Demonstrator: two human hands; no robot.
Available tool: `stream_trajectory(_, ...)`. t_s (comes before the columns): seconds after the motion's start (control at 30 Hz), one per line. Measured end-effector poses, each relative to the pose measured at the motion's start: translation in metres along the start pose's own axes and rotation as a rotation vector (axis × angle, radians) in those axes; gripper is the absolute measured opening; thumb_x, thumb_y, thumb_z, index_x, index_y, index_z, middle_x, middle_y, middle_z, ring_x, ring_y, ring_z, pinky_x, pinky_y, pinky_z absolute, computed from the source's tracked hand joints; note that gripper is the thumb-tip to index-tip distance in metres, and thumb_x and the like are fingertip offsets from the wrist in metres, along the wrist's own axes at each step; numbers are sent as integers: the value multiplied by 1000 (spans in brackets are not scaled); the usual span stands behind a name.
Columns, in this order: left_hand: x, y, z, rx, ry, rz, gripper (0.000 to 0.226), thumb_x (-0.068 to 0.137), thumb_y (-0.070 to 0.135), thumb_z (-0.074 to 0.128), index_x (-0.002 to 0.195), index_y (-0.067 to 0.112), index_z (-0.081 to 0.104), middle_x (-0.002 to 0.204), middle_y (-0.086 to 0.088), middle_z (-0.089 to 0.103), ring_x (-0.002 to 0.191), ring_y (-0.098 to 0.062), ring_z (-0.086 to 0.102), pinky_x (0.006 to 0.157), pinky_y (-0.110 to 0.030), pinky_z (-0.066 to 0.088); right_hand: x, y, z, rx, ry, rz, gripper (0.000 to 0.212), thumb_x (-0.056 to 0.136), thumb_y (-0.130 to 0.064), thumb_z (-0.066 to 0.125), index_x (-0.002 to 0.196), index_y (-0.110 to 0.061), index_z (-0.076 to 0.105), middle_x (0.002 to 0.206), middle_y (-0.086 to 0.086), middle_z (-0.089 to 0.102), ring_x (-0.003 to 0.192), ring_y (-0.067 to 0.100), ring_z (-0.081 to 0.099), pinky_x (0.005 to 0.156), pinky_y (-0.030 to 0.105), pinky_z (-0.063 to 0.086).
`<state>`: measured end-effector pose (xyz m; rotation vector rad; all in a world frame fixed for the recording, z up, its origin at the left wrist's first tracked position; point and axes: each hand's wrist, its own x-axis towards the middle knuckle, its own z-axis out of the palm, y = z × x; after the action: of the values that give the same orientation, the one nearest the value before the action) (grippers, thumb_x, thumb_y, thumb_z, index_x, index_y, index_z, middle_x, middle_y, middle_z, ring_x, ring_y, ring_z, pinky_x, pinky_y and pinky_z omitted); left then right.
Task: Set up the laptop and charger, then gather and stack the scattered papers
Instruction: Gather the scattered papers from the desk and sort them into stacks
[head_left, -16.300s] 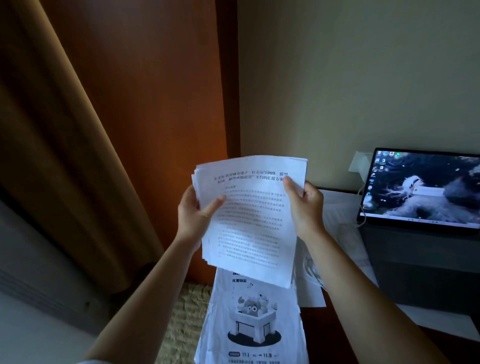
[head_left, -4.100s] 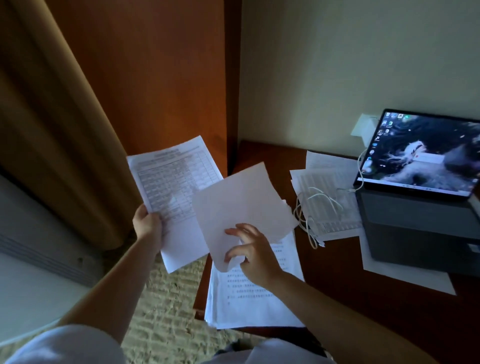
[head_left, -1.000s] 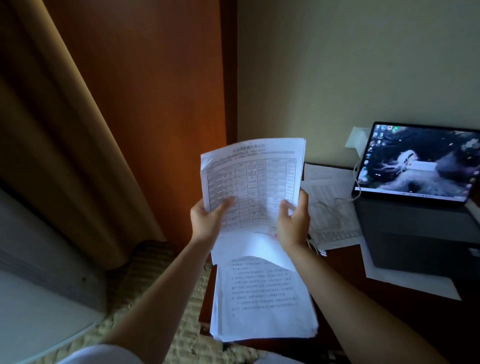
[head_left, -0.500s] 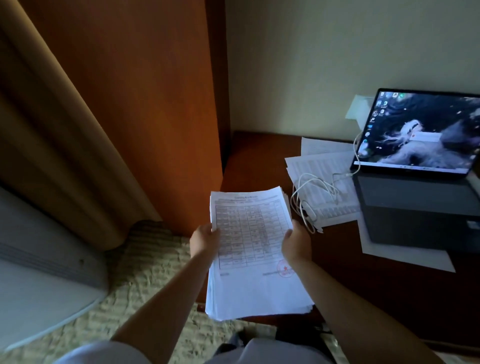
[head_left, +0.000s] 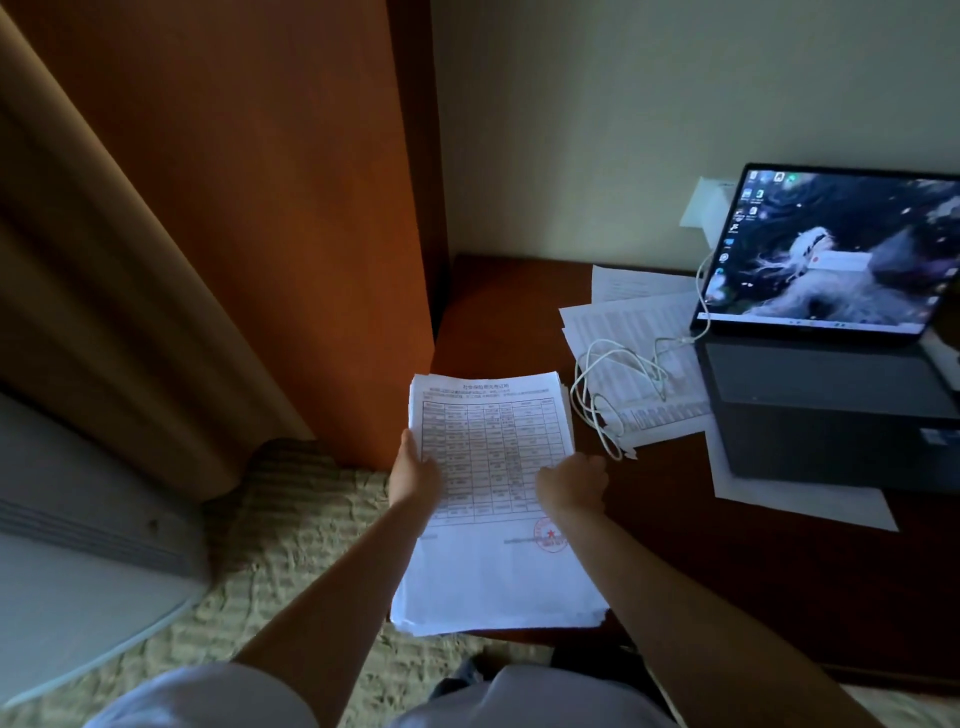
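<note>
Both hands (head_left: 415, 475) on paper stack (head_left: 493, 571), desk edge (head_left: 519, 636)

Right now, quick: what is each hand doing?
Left hand: grips the left edge of the paper stack on the desk.
Right hand: on the stack's right side; grip cannot be told.

Under the left grip (head_left: 415, 475) and right grip (head_left: 571, 486), the paper stack (head_left: 493, 571) looks matt white. Right of them, the bench (head_left: 727, 571) shows smooth dark wood, the cable (head_left: 613, 384) glossy white plastic, the laptop (head_left: 831, 415) matt grey. Left, the carpet (head_left: 291, 519) looks rough and woven.
</note>
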<state>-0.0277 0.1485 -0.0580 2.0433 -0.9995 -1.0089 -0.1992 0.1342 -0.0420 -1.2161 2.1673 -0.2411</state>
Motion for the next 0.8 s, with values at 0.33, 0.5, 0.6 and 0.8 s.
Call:
stream_trajectory(0.33, 21, 11, -7, 70, -25, 130, 40, 86, -2, 42, 115, 26, 49, 94, 4, 61, 85, -17, 61, 58, -23, 52, 19, 6, 1, 141, -45, -138, 35, 83, -17, 54, 115, -2, 56, 120, 16, 51, 109, 31, 55, 89, 41, 53)
stream_trajectory(0.5, 26, 8, 0, 265, 113, 211, 57, 70, -9, 53, 120, 19, 50, 118, -4, 53, 110, -24, 50, 91, -39, 52, 31, 12, -10, 161, 11, -265, 20, 94, -21, 46, 103, -8, 58, 106, 7, 63, 99, 25, 62, 82, 37, 54)
stream_trajectory(0.6, 19, 27, 13, 251, 170, 286, 68, 67, -13, 50, 131, 11, 49, 134, -10, 46, 126, -28, 41, 107, -40, 39, 44, 10, -20, 112, -45, -341, 25, 94, -21, 45, 117, -15, 53, 114, 3, 59, 106, 21, 59, 85, 37, 53)
stream_trajectory(0.8, 5, 78, 56, 123, -118, 283, 53, 76, -18, 41, 113, 12, 63, 121, -2, 59, 107, -17, 56, 82, -21, 45, 66, 9, -37, -69, 89, -476, 57, 94, -13, 46, 147, -21, 28, 147, 10, 39, 135, 26, 39, 105, 40, 43)
